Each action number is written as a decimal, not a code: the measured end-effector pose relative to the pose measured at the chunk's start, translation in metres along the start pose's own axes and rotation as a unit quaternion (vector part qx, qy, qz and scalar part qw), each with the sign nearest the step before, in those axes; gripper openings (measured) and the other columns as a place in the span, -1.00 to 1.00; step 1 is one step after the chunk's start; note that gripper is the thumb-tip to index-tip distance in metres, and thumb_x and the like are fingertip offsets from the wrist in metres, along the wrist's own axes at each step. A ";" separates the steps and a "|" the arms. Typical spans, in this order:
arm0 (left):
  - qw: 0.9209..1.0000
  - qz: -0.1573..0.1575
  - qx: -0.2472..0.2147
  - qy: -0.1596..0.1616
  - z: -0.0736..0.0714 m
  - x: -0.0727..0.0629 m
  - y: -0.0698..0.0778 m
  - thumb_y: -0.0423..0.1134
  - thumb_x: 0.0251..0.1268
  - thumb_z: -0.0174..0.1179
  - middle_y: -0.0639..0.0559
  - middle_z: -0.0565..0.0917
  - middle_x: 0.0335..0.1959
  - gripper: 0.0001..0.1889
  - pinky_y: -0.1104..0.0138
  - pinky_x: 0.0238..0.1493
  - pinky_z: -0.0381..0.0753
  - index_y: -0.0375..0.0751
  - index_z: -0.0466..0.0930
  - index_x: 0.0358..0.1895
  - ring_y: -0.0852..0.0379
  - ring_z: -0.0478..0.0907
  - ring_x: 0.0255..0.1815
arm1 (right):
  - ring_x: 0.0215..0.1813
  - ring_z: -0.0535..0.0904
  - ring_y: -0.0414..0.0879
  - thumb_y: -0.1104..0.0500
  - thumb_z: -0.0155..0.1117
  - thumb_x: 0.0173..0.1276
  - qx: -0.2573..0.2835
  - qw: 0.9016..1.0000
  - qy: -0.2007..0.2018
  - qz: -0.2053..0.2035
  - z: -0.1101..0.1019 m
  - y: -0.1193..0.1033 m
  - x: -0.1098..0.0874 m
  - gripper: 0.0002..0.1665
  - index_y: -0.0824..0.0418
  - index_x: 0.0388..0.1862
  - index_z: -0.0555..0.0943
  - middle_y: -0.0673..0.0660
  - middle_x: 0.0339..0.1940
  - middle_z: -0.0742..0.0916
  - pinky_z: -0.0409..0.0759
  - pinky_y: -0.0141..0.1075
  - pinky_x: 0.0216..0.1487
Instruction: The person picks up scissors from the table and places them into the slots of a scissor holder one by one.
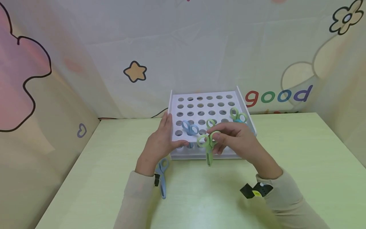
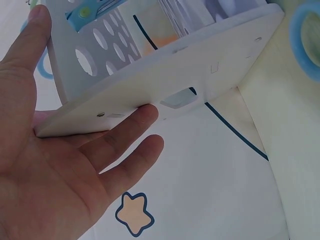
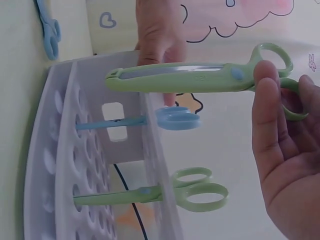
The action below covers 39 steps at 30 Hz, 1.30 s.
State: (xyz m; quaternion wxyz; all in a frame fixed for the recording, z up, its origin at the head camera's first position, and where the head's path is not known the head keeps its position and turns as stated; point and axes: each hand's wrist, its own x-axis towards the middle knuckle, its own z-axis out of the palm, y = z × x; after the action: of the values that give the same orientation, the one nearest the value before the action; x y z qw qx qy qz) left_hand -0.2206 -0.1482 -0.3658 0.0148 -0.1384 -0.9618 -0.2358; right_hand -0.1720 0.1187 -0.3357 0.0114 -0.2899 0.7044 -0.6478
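Note:
My left hand [image 1: 157, 143] grips the left side of a white rack [image 1: 175, 151] with rows of round holes, thumb at the top panel's front edge and fingers along the outer side wall [image 2: 200, 75]. Between thumb and fingers, my right hand [image 1: 237, 138] holds green scissors [image 3: 175, 82] by the handle loops, blades down, in front of the rack. Blue scissors [image 1: 190, 128] and other green scissors [image 3: 200, 192] stand in the holes, handles above the top panel. Further right, green handle loops [image 1: 234, 113] with a blue part stick up from the rack.
Blue scissors [image 1: 162, 178] lie on the pale green table [image 1: 200, 197], beside the left wrist. A patterned cloth backdrop [image 1: 200, 47] rises close behind the rack. A dark cord [image 1: 158, 113] runs along the table's back edge to the left.

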 end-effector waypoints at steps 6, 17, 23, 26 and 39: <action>1.000 -0.003 -0.005 -0.002 0.000 0.000 0.001 0.22 0.08 0.48 -0.11 -0.21 0.67 0.28 0.25 -0.37 0.48 -0.25 -0.22 0.65 -0.05 0.53 -0.22 | -0.50 0.70 0.11 0.36 0.28 0.45 -0.005 0.999 0.051 -0.001 -0.008 -0.011 0.002 -0.86 0.35 -0.07 0.71 0.19 -0.35 0.78 0.68 -0.16 -0.38; 1.000 -0.007 -0.009 -0.005 -0.001 0.000 0.001 0.23 0.07 0.48 -0.08 -0.22 0.67 0.28 0.24 -0.36 0.49 -0.24 -0.21 0.65 -0.03 0.54 -0.21 | -0.48 0.72 0.08 0.41 0.23 0.47 0.018 0.995 0.092 -0.042 -0.018 -0.021 0.006 -0.83 0.40 -0.04 0.69 0.25 -0.27 0.78 0.69 -0.17 -0.35; 1.000 -0.009 -0.009 -0.005 -0.001 0.000 0.001 0.21 0.08 0.49 -0.08 -0.22 0.67 0.28 0.24 -0.37 0.48 -0.24 -0.21 0.65 -0.04 0.54 -0.24 | -0.45 0.72 0.08 0.39 0.22 0.48 0.007 0.994 0.099 -0.050 -0.022 -0.028 0.008 -0.82 0.42 -0.03 0.68 0.25 -0.21 0.79 0.70 -0.18 -0.31; 1.000 -0.009 -0.007 -0.007 -0.001 0.000 0.001 0.22 0.08 0.48 -0.07 -0.23 0.67 0.28 0.26 -0.39 0.47 -0.24 -0.21 0.65 -0.03 0.54 -0.24 | -0.45 0.73 0.07 0.39 0.21 0.49 0.007 0.993 0.105 -0.060 -0.026 -0.031 0.009 -0.82 0.43 -0.02 0.67 0.24 -0.22 0.79 0.70 -0.18 -0.30; 1.000 -0.006 -0.009 -0.005 0.000 0.001 -0.002 0.24 0.08 0.46 -0.06 -0.25 0.67 0.27 0.27 -0.44 0.45 -0.22 -0.21 0.65 0.00 0.53 -0.30 | -0.42 0.74 0.01 0.32 0.24 0.49 -0.035 0.989 0.133 -0.052 -0.043 -0.032 0.014 -0.80 0.40 -0.01 0.69 0.18 -0.25 0.79 0.68 -0.29 -0.31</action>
State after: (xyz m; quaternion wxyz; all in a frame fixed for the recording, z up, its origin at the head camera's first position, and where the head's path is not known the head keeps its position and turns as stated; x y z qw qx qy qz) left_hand -0.2219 -0.1492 -0.3669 0.0071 -0.1345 -0.9604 -0.2437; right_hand -0.1878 0.1521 -0.2947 -0.1261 -0.2379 0.7061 -0.6549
